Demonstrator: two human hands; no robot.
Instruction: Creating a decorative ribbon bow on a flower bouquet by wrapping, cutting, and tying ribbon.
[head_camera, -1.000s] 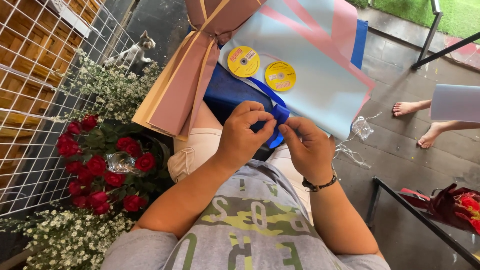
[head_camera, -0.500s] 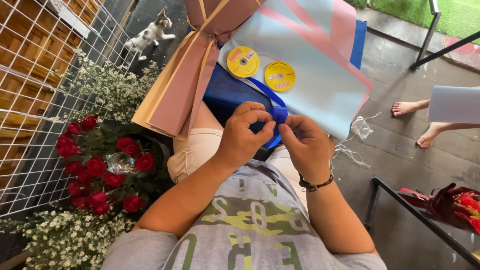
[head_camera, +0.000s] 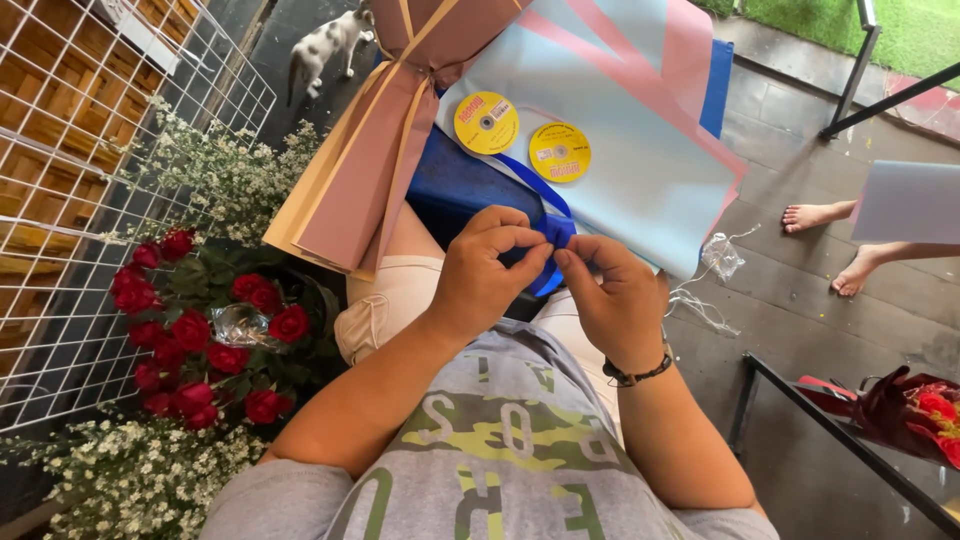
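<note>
My left hand (head_camera: 487, 268) and my right hand (head_camera: 616, 296) meet in front of my chest, both pinching a blue ribbon (head_camera: 555, 232) between the fingertips. The ribbon runs up and away to two yellow ribbon spools (head_camera: 487, 122) (head_camera: 559, 151) lying on a light blue wrapping sheet (head_camera: 640, 150). Under the sheet sits a dark blue surface (head_camera: 455, 185). A black bracelet circles my right wrist. Most of the ribbon in my fingers is hidden.
Pink and tan wrapping sheets (head_camera: 360, 170) tied with a ribbon lean at left. Red roses (head_camera: 190, 330) and small white flowers (head_camera: 140, 475) stand by a white wire grid (head_camera: 60, 200). A cat (head_camera: 330, 40) walks at top. Another person's bare feet (head_camera: 830, 240) are at right; a black frame (head_camera: 830, 430) nearby.
My fingers have shifted slightly on the ribbon. The cat at the top has walked rightwards along the floor.
</note>
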